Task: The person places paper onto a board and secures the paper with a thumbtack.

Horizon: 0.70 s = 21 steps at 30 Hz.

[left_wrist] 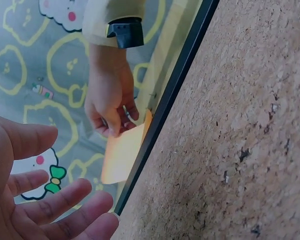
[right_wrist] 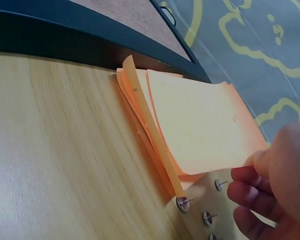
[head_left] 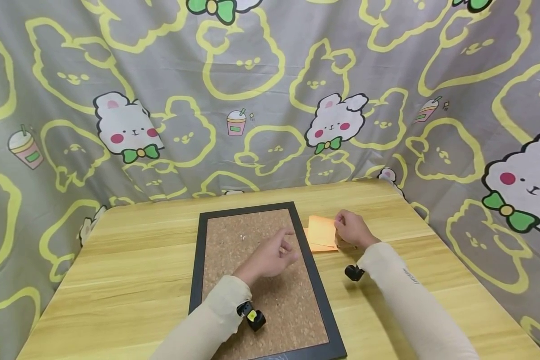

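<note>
My right hand (head_left: 353,230) pinches the edge of an orange paper sheet (head_left: 322,231) between thumb and fingers. In the right wrist view that sheet (right_wrist: 205,125) is lifted at a tilt over a small pile of orange papers (right_wrist: 145,135). Several metal thumbtacks (right_wrist: 208,218) lie on the table below the right fingers, points showing. My left hand (head_left: 272,255) hovers over a cork board (head_left: 234,235) with a black frame (head_left: 315,272), holding nothing. Its fingers (left_wrist: 65,202) are spread and loosely bent in the left wrist view.
The board lies flat on a wood-grain table (head_left: 117,270), its right frame edge beside the papers. A grey curtain (head_left: 270,115) with yellow outlines and white cartoon animals hangs behind the table and along its sides.
</note>
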Each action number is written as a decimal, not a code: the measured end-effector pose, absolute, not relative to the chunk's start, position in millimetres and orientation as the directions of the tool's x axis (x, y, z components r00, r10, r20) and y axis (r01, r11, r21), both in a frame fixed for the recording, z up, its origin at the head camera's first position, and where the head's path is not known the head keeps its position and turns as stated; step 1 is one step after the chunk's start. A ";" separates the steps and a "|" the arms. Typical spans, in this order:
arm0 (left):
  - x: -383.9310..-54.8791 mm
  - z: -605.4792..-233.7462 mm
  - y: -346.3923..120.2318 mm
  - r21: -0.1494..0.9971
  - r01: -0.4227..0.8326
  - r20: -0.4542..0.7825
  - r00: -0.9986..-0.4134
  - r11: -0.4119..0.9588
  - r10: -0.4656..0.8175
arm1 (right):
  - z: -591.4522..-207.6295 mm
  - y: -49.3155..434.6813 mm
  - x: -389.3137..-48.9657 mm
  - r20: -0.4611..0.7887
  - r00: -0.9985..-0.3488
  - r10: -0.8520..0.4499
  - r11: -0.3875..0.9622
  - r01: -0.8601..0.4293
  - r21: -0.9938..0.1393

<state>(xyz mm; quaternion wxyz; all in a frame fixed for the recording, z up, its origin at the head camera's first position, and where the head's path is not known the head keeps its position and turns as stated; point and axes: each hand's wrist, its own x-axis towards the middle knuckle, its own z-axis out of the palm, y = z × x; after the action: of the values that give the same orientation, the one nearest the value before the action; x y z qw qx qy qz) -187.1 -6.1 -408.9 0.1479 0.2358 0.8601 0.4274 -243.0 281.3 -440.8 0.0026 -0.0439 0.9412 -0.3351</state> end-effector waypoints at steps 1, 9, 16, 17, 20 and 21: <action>-186.8 -409.1 -6.5 0.805 0.278 -0.054 -0.846 0.524 0.531 | -441.8 282.4 -243.0 0.018 -0.996 -0.084 0.758 -0.075 -0.648; -185.4 -408.2 -8.3 0.808 0.269 -0.067 -0.842 0.524 0.536 | -445.1 285.8 -243.9 0.035 -0.995 -0.094 0.700 -0.091 -0.708; -184.7 -406.6 -7.4 0.801 0.274 -0.070 -0.840 0.532 0.538 | -443.8 286.1 -242.9 0.065 -0.992 -0.108 0.749 -0.124 -0.651; -184.5 -406.6 -7.4 0.801 0.274 -0.069 -0.840 0.532 0.538 | -443.5 286.4 -242.5 0.059 -0.992 -0.113 0.746 -0.124 -0.654; -184.2 -406.8 -7.3 0.798 0.279 -0.067 -0.840 0.534 0.539 | -442.3 287.5 -241.1 0.041 -0.991 -0.130 0.741 -0.124 -0.660; -184.3 -407.0 -7.3 0.796 0.282 -0.066 -0.839 0.536 0.539 | -441.9 288.1 -240.8 0.038 -0.991 -0.132 0.742 -0.124 -0.658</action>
<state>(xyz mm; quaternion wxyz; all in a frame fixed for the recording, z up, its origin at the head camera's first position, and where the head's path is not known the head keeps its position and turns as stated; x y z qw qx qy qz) -184.3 -7.3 -407.0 0.1538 0.2380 0.8628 0.4187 -240.8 288.1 -441.9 0.0055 -0.0686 0.9334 -0.3523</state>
